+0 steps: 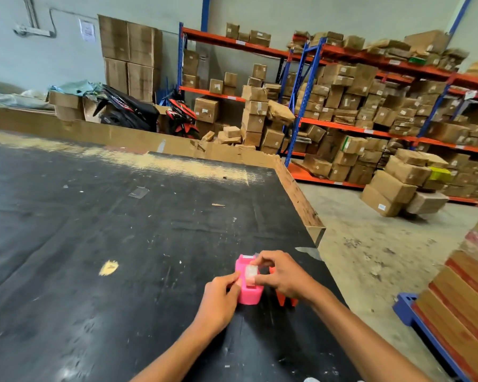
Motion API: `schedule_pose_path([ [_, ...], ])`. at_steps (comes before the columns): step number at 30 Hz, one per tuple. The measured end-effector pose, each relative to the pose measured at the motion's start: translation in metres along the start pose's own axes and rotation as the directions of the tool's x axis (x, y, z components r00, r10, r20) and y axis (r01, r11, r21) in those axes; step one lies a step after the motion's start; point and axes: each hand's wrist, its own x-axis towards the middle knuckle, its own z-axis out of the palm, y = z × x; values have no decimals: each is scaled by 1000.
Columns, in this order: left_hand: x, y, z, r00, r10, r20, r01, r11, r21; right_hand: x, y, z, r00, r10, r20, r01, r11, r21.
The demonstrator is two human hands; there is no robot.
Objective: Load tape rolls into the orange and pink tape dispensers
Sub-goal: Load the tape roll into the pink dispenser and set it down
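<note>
A bright pink plastic tape dispenser [248, 288] is standing on the scuffed black tabletop [100, 244], near the table's right edge. The left hand [218, 301] is gripping the dispenser's left side, fingers curled against it. The right hand [280, 274] is pinching a small roll of clear tape [251, 273] sitting in the dispenser's top. An orange plastic tape dispenser [286, 299] is standing just right of the pink one, mostly hidden under the right hand.

My bright pink plastic tape dispenser [248, 290] stands on the scuffed black tabletop [122, 244]; right beside it, an orange plastic dispenser [283, 299]; pale translucent tape roll [251, 274] inside the pink one.
</note>
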Motion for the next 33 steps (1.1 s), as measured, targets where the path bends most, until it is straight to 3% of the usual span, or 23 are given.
schedule_pose_path([
  [5,-2,-3,3,999,39,-26,-39,999,15,12,8,-8,995,-33,97,43,995,-95],
  [10,1,-6,7,999,22,-45,-21,999,33,15,12,-10,988,-115,100,122,991,-56],
  [15,-1,-5,9,997,2,-76,1,999,43,17,17,-8,978,-150,144,169,977,-133],
  [20,1,-8,11,995,-17,-97,21,999,44,17,18,-12,962,-201,187,212,976,-42],
  [26,0,-9,13,993,-29,-113,34,998,45,28,22,-10,972,-165,165,156,986,65],
  [33,-1,-9,17,988,-55,-147,59,998,21,41,15,-18,952,-255,168,231,961,150],
])
